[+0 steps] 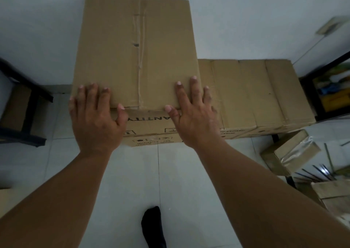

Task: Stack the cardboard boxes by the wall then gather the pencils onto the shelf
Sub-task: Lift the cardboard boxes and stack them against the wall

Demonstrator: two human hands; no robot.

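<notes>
while both hands lie flat on it, the top cardboard box [135, 52] sits on a printed cardboard box [149, 134] that stands at the far edge of the tiled floor [170, 181], against the white wall [37, 30]. the left hand [94, 121] presses the near left corner of the top box, fingers straight and spread apart, thumb hanging over the near edge onto the front face. the right hand [193, 115] rests on the near right corner in the same way, fingers straight and apart, thumb at the near edge. just to the right of the stack, a lower row of cardboard boxes [255, 94] stands along the wall. near the right edge of the floor, a loose bunch of dark pencils [312, 174] lies beside a small taped carton [289, 153]; what they lie on is blurred, possibly the floor itself. a black shelf frame [312, 96] stands just right of the row, and a foot in a black sock [153, 227] is on the near tiles.
</notes>
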